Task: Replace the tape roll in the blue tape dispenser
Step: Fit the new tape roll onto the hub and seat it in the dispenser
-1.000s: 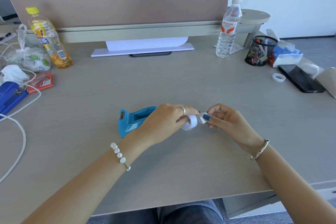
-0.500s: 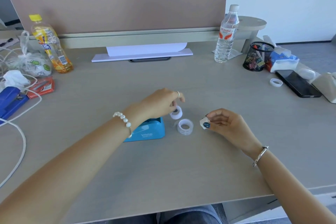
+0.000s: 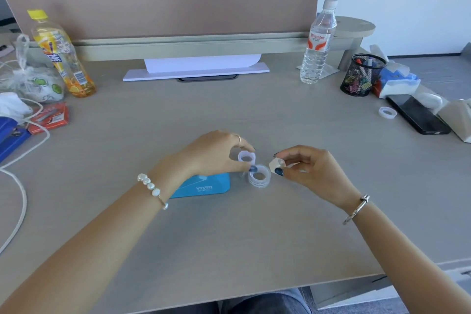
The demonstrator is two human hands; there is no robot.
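The blue tape dispenser [image 3: 204, 186] lies on its side at the desk's middle, partly under my left wrist. A clear tape roll [image 3: 259, 176] rests flat on the desk just right of it. My left hand [image 3: 216, 153] hovers over that spot, its fingertips pinching a small white ring [image 3: 246, 157] held just above and behind the roll. My right hand [image 3: 305, 171] sits to the right of the roll and pinches a small white hub piece [image 3: 276, 166] between thumb and fingers.
A spare white ring [image 3: 387, 112] lies at the right beside a black phone [image 3: 418, 115], a mesh pen cup [image 3: 363, 75] and a water bottle [image 3: 317, 43]. At the left stand a juice bottle [image 3: 61, 56], a red packet [image 3: 48, 118], a blue stapler [image 3: 10, 135] and white cables [image 3: 20, 186].
My hands parted: the dispenser now lies on its side, the clear roll was set on the desk, and my left hand lifted the white ring. My right hand kept the white piece.
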